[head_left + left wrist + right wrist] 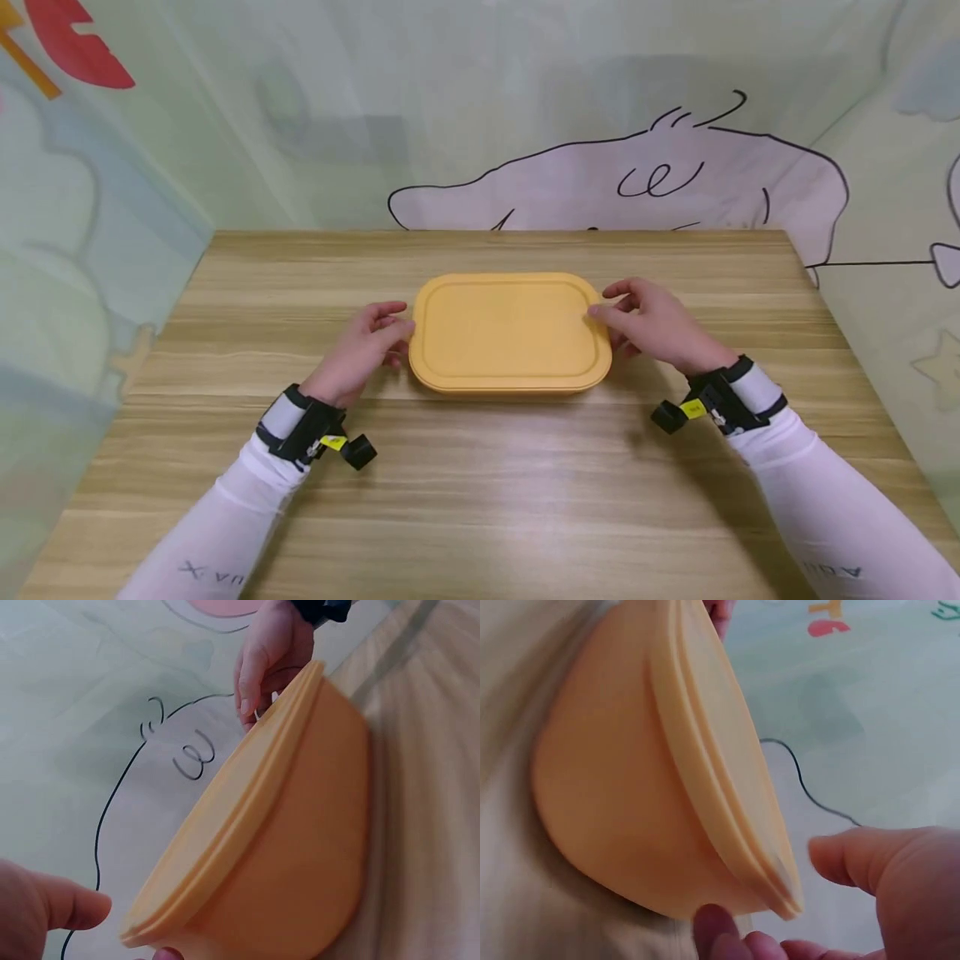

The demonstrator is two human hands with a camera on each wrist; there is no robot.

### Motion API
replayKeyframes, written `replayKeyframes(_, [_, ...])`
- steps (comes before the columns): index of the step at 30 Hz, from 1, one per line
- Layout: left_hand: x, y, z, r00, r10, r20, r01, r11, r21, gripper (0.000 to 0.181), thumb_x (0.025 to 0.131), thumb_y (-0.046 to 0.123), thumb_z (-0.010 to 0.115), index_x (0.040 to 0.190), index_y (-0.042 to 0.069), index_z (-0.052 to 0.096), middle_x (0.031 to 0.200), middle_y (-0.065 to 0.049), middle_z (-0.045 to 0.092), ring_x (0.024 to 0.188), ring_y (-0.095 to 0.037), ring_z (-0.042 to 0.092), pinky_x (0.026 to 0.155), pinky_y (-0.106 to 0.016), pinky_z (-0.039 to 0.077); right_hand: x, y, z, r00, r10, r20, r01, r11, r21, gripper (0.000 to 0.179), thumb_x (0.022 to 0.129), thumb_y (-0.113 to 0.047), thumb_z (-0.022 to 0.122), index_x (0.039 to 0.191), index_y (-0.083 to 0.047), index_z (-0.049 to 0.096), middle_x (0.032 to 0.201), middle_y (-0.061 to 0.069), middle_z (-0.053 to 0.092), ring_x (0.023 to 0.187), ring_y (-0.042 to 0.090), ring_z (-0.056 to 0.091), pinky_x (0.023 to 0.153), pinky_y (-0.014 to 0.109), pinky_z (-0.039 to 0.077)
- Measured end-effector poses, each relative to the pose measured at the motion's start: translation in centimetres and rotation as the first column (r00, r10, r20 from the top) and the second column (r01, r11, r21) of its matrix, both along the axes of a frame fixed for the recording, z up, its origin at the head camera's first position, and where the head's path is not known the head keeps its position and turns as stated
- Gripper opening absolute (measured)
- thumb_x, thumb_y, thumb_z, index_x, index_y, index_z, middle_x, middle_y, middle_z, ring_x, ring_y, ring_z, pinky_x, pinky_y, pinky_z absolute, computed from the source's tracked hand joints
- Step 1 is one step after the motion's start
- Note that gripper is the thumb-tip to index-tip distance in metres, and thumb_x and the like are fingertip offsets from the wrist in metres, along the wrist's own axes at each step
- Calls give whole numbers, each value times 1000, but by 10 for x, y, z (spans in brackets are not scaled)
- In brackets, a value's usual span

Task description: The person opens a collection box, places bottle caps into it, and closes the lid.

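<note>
A yellow-orange lidded food container [513,333] with rounded corners sits on the wooden table, its lid [240,787] on top. At its left end is my left hand [365,346], thumb at the lid's edge and fingers loosely bent beside the wall. My right hand [651,323] is at the opposite end, its thumb [847,859] held a little off the lid in the right wrist view. Low by the wall, the right fingertips [718,930] come close under the rim. Neither hand is closed round the container.
The wooden table [480,500] reaches back to a printed curtain [480,100] with a cartoon drawing. Each forearm wears a white sleeve [217,517] and a black wrist strap with a small camera [358,452].
</note>
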State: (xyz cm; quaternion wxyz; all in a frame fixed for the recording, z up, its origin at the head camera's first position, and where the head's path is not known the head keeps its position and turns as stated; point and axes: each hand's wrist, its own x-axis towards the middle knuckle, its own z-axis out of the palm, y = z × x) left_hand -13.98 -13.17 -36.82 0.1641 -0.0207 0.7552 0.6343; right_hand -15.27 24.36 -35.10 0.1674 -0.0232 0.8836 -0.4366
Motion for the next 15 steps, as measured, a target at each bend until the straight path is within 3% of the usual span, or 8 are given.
replayKeyframes(7, [-38, 6, -3, 1000, -30, 5, 30, 999, -13, 43, 95, 27, 56, 131, 3, 49, 107, -13, 56, 74, -22, 54, 60, -26, 49, -28, -4, -9, 998, -57, 1, 57, 997, -46, 47, 94, -45, 53, 120, -7, 56, 104, 14, 58, 82, 25, 57, 67, 41, 55])
replayKeyframes(15, [-51, 10, -5, 999, -21, 34, 23, 999, -38, 35, 96, 28, 55, 122, 4, 55, 99, -11, 55, 68, -18, 51, 54, -22, 46, -37, -5, -16, 997, -72, 25, 75, 990, -117, 40, 95, -40, 53, 115, -6, 58, 99, 15, 57, 80, 26, 54, 66, 38, 54])
